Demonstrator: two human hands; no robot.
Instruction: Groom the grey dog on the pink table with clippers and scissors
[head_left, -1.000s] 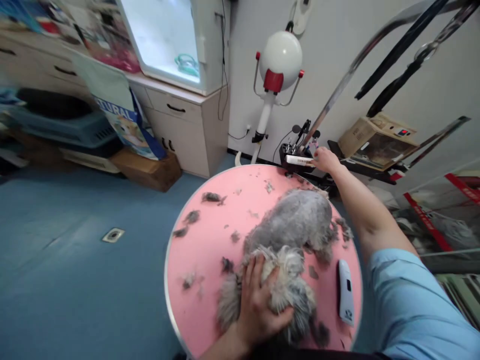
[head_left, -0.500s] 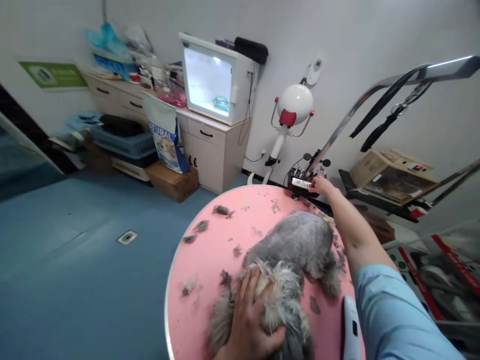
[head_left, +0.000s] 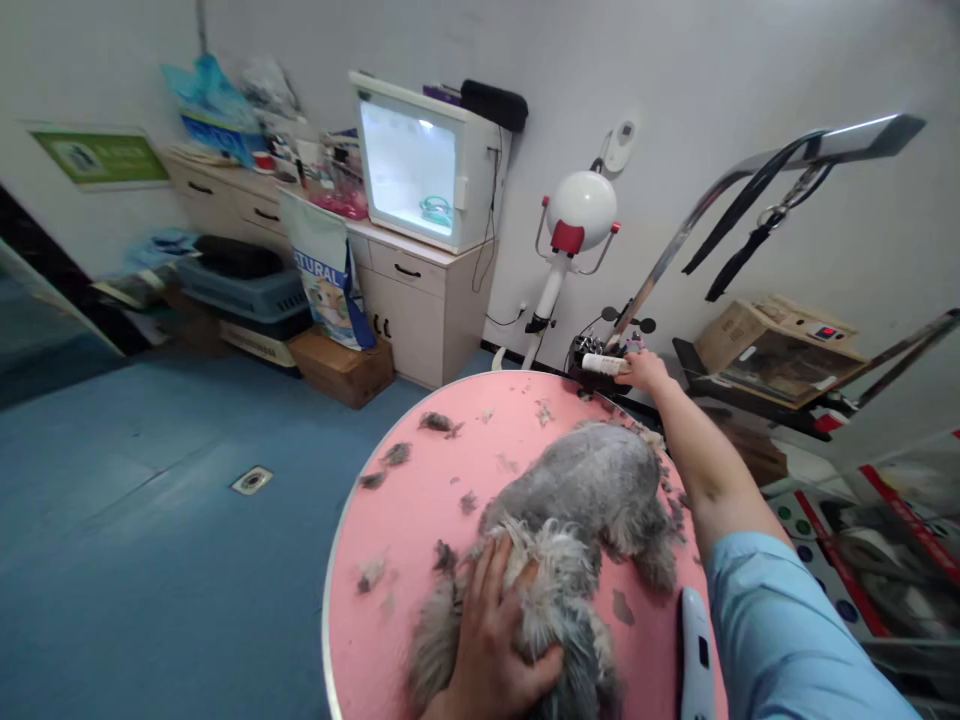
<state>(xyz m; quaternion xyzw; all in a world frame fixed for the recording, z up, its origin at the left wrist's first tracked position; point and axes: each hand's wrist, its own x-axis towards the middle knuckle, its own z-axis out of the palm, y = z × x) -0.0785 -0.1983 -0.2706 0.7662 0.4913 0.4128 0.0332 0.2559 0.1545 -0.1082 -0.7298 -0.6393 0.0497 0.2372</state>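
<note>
A grey dog (head_left: 592, 480), its body clipped short and its head shaggy, lies on a round pink grooming table (head_left: 420, 660). My left hand (head_left: 491, 625) grips the dog's head, fingers on one side and thumb on the other. With my right arm stretched to the far edge, my right hand (head_left: 642, 370) is closed on a small white bottle (head_left: 602, 365) with print on it. The bottle lies sideways over a dark tool holder (head_left: 581, 350) at the foot of the grooming arm. White hair clippers (head_left: 696, 655) rest on the table by my right sleeve.
Tufts of cut hair (head_left: 439, 422) are scattered over the table. A metal grooming arm (head_left: 675, 240) with black straps rises at the right. Behind stand a white dryer (head_left: 581, 210), a cabinet (head_left: 409, 300) with a lit box (head_left: 409, 165), and a wooden box (head_left: 780, 350) on a shelf.
The view has shifted slightly. The white bottle in my right hand has turned a little, showing its rounded side. My left hand stays on the dog's head.
</note>
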